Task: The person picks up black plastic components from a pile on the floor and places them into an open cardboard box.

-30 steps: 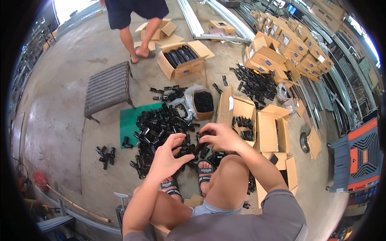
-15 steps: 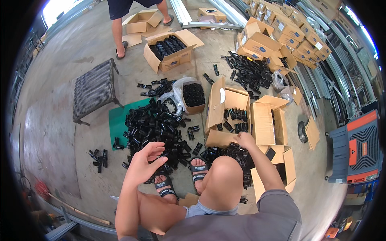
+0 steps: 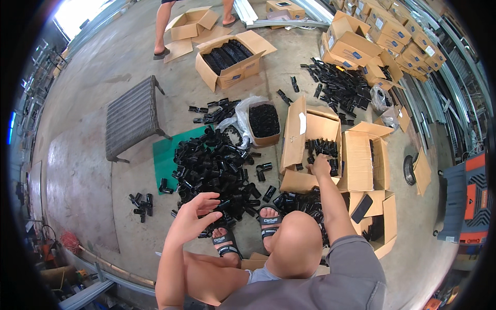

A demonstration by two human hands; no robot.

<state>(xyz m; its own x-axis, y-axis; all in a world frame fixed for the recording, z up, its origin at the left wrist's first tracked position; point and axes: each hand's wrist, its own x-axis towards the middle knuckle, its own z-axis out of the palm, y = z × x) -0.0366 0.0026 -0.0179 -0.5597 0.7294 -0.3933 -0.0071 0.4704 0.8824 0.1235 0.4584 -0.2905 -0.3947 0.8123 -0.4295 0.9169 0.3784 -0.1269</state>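
Above the big pile of black plastic pipe fittings (image 3: 209, 165), my left hand (image 3: 194, 214) hangs in the air with thumb and fingers apart, holding nothing. My right hand (image 3: 321, 165) reaches into an open cardboard box (image 3: 324, 124) at the centre right. Its fingers are curled down among the black fittings (image 3: 330, 148) standing in rows there. Whatever they grip is mostly hidden by the hand. A smaller heap of fittings (image 3: 297, 200) lies just below that box, beside my right foot.
Another open carton (image 3: 359, 160) adjoins on the right, with a dark phone (image 3: 361, 208) below it. A green sheet (image 3: 164, 164) lies under the pile. Left stands a woven stool (image 3: 132, 121). Farther off are a filled carton (image 3: 227, 77) and another person's legs (image 3: 163, 26).
My right hand has moved forward from the box's near flap to the fittings inside. My left hand stays raised and open. The view has shifted, and the other person has stepped farther away.
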